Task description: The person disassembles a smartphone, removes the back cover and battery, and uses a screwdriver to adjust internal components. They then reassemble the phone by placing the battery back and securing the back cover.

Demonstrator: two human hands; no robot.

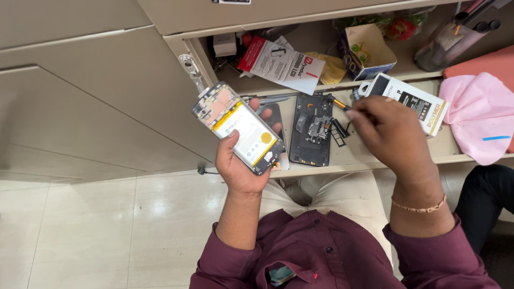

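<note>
- The left hand [239, 160] holds an opened phone [239, 127] up off the bench [369, 152], its back removed so that the white and yellow battery and the circuit parts face the camera.
- The left fingers [276, 128] curl round the far edge of the phone and the thumb presses the near edge, so the phone is pinched across its width, tilted with its top end toward the upper left.
- The right hand [393, 136] hovers over the bench to the right of the phone, its fingers gathered together round a small screwdriver [337, 103] with a yellow and black shaft, whose tip points left.
- How tightly the right fingers pinch the screwdriver cannot be told, since the back of the hand hides them.
- A dark phone back cover [311, 131] lies flat on the bench between the two hands, with a small metal part resting on it.
- Just right of the cover lies a small black frame piece [339, 134].
- A white and black box [409, 101] lies on the bench behind the right hand.
- A pink cloth [479, 115] lies at the right end of the bench.
- On the shelf behind lie a red and white leaflet [281, 64] and an open cardboard box [367, 51].
</note>
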